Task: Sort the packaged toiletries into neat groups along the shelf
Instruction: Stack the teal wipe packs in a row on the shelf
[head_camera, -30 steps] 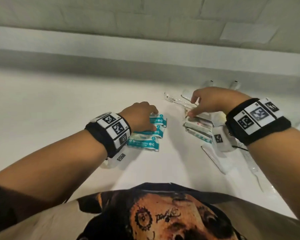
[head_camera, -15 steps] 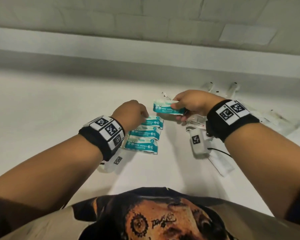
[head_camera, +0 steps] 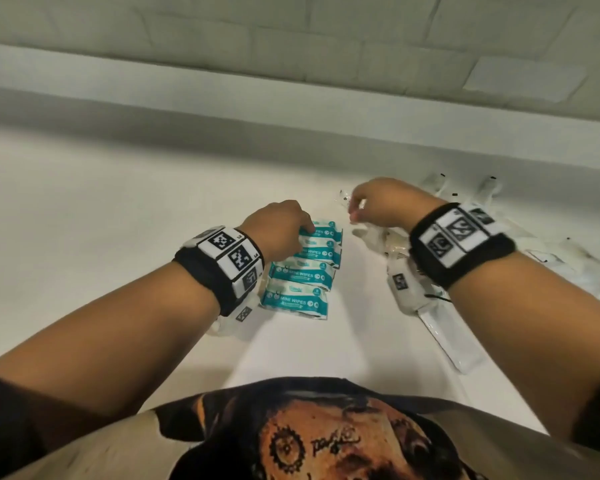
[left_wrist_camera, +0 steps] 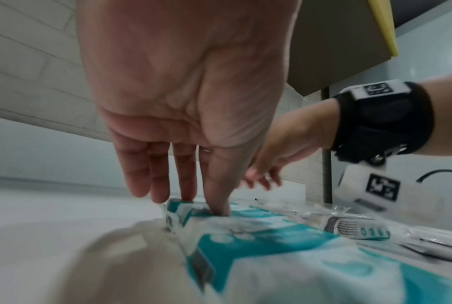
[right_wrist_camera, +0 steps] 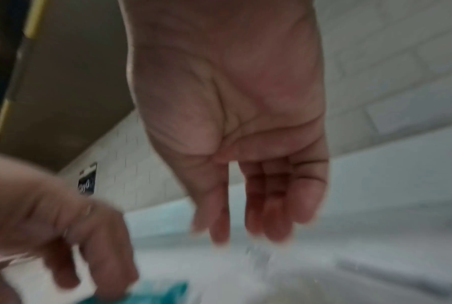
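While the head camera looked down on the white shelf (head_camera: 118, 209), the left hand (head_camera: 278, 226) rested at the far end of a column of four teal wipes packs (head_camera: 300, 275), its fingertips on the farthest pack; the rest of the column ran back from those fingertips toward the wrist. The right hand (head_camera: 385, 206) hovered empty, fingers loose, above a heap of clear-wrapped items (head_camera: 447, 334) lying under and behind its wrist, well apart from the wipes.

From the left wrist, the thumb and straight fingers (left_wrist_camera: 217, 197) pressed down into the top of the farthest pack (left_wrist_camera: 191, 207), and the wrapper dented under them. That suggested soft, light, squashy packs with slick film, best taken across the short sides or nudged flat along the shelf.

Though blurred, the right wrist view showed the palm (right_wrist_camera: 235, 115) spread, fingers slack and holding nothing. The clear sachets below it looked thin, flimsy and slippery, probably easiest pinched at a sealed edge.
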